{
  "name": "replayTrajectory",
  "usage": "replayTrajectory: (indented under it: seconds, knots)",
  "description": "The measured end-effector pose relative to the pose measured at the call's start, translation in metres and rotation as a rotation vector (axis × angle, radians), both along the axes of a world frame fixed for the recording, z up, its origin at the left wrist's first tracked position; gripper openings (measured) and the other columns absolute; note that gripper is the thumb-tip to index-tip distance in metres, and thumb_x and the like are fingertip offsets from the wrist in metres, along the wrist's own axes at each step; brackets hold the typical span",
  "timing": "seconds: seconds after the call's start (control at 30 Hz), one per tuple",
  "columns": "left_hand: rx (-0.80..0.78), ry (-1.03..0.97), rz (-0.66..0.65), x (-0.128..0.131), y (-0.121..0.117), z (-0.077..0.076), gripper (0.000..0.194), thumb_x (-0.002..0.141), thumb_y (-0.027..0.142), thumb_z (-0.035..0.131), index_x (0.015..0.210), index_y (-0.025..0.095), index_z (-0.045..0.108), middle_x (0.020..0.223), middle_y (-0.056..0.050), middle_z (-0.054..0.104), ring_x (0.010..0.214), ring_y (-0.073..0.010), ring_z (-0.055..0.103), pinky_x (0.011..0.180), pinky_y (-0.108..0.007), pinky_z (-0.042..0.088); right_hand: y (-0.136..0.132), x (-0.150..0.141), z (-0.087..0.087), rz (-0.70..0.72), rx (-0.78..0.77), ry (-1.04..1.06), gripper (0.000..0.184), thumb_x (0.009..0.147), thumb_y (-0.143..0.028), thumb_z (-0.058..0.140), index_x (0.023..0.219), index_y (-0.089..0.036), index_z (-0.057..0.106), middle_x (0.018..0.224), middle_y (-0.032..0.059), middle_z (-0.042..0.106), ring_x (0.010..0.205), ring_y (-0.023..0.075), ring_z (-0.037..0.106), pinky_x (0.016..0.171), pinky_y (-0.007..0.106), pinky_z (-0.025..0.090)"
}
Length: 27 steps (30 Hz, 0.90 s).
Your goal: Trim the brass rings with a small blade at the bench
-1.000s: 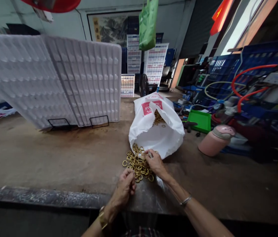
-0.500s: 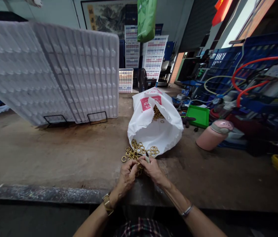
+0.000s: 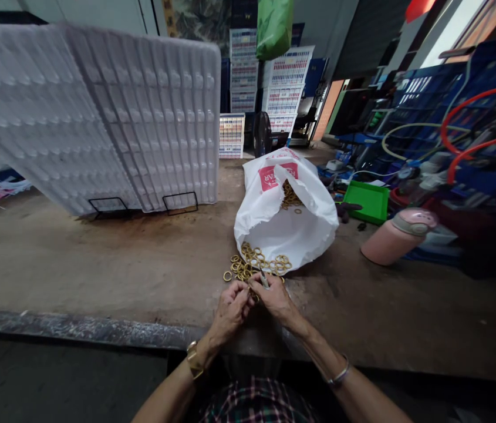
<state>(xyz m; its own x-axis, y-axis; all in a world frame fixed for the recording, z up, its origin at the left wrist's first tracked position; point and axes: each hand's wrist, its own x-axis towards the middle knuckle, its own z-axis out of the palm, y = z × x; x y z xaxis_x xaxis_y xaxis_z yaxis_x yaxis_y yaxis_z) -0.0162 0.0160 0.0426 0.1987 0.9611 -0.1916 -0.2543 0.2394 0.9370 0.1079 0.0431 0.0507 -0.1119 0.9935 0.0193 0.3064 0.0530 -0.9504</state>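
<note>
Rings (image 3: 254,265): hands now joined vs 1s ago.

A worn brown workbench (image 3: 98,270) fronts stacked white crates (image 3: 285,82), with daylight at a doorway (image 3: 445,41).

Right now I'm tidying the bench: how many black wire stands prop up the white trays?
2: one black wire stand under the left white tray stack, another under the right stack. More may be hidden behind.
</note>
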Motion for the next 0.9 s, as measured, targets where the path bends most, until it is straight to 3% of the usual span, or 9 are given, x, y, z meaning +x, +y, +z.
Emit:
replayTrajectory:
  seconds: [0.2, 0.3, 0.5, 0.73, 0.9]
  knots:
    - [0.008, -0.02, -0.039, -0.003, -0.004, -0.002, 0.033, 0.074, 0.05, 0.055, 0.074, 0.018, 0.046, 0.058, 0.006, 0.049, 0.036, -0.0018, 0.03, 0.033, -0.015, 0.02, 0.002, 0.0, -0.001, -0.031, 0.03, -0.036, 0.024, 0.076, -0.035, 0.044, 0.072, -0.016, 0.059, 0.058, -0.0019, 0.055, 0.055, 0.0115, 0.049, 0.054, 0.022, 0.038]
    - [0.02, -0.024, -0.016, -0.003, -0.004, -0.002, 0.034, 0.073, 0.05, 0.056, 0.077, 0.018, 0.046, 0.062, 0.005, 0.052, 0.037, -0.002, 0.033, 0.032, -0.015, 0.022, -0.001, 0.003, -0.004, -0.046, 0.135, -0.178, 0.022, 0.077, -0.028, 0.04, 0.081, -0.017, 0.059, 0.067, 0.0013, 0.06, 0.059, 0.0129, 0.051, 0.057, 0.023, 0.037]
    - [0.019, -0.068, 0.03, -0.002, -0.003, -0.006, 0.035, 0.071, 0.049, 0.058, 0.078, 0.017, 0.046, 0.057, 0.007, 0.049, 0.036, -0.0011, 0.031, 0.036, -0.015, 0.023, -0.013, 0.004, -0.01, 0.155, 0.294, -0.58, 0.023, 0.061, -0.006, 0.036, 0.073, -0.019, 0.053, 0.067, 0.0028, 0.059, 0.061, 0.0139, 0.05, 0.057, 0.022, 0.031]
    - [0.036, -0.014, 0.067, -0.002, 0.001, -0.013, 0.037, 0.068, 0.052, 0.059, 0.076, 0.017, 0.047, 0.055, 0.007, 0.049, 0.038, -0.0025, 0.033, 0.038, -0.016, 0.024, -0.014, 0.002, -0.01, 0.203, 0.279, -0.702, 0.028, 0.062, -0.005, 0.037, 0.079, -0.019, 0.053, 0.073, 0.0043, 0.063, 0.066, 0.0151, 0.054, 0.058, 0.023, 0.029]
    - [0.039, 0.022, 0.035, -0.003, -0.005, -0.001, 0.037, 0.07, 0.052, 0.058, 0.069, 0.017, 0.045, 0.052, 0.007, 0.048, 0.038, -0.0022, 0.032, 0.037, -0.016, 0.023, -0.005, 0.005, -0.01, 0.16, 0.167, -0.804, 0.024, 0.071, -0.008, 0.038, 0.085, -0.017, 0.056, 0.077, 0.0059, 0.065, 0.068, 0.0154, 0.056, 0.058, 0.023, 0.03]
